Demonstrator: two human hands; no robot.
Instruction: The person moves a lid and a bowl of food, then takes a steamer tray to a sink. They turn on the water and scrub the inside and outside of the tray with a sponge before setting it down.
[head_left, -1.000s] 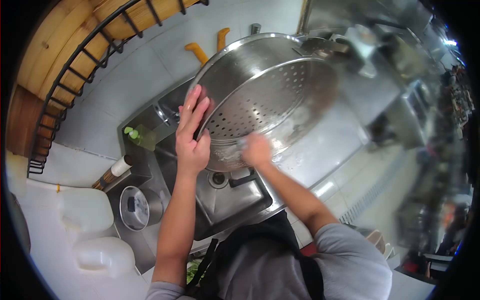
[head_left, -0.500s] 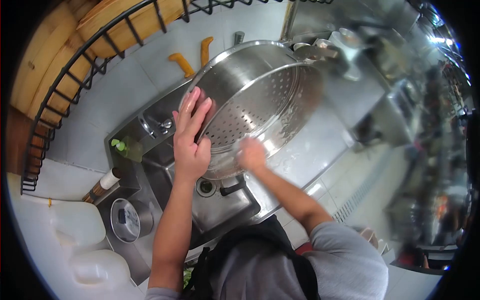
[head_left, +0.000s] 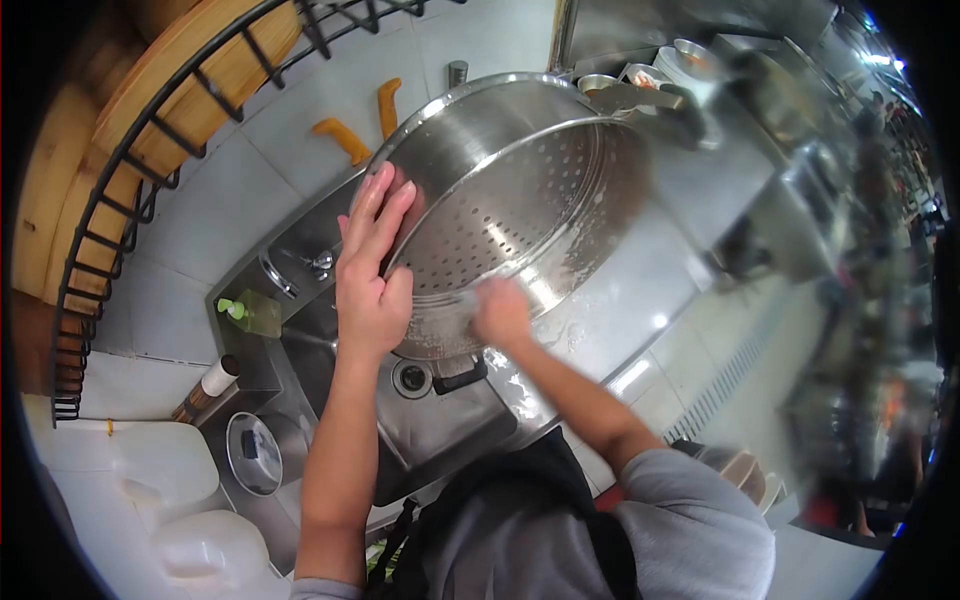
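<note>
Head view. I see one large steel strainer pot point(head_left: 520, 190) tipped on its side above the sink point(head_left: 440, 420), its open mouth turned toward me and its perforated bottom facing away toward the counter point(head_left: 640, 300). My left hand point(head_left: 370, 270) lies flat and open against the near rim of the pot, fingers point(head_left: 385, 205) spread upward along the wall, palm pressing the metal to steady it. My right hand point(head_left: 500, 312) sits at the lower edge of the pot, low on the wet inner wall; it is blurred, so I cannot tell whether it is closed or what it holds. Suds and water streak the metal just beside it. Below the pot, the drain point(head_left: 412, 377) shows in the sink floor. To the left of the sink stand a green soap bottle point(head_left: 250, 312) and a tap point(head_left: 318, 262) against the tiled wall. A small lidded pot point(head_left: 255, 452) rests lower left, near white plastic jugs point(head_left: 170, 480). Two orange handles point(head_left: 365, 120) hang on the wall above the strainer pot, and a black wire rack point(head_left: 130, 160) with wooden boards curves across the upper left.
</note>
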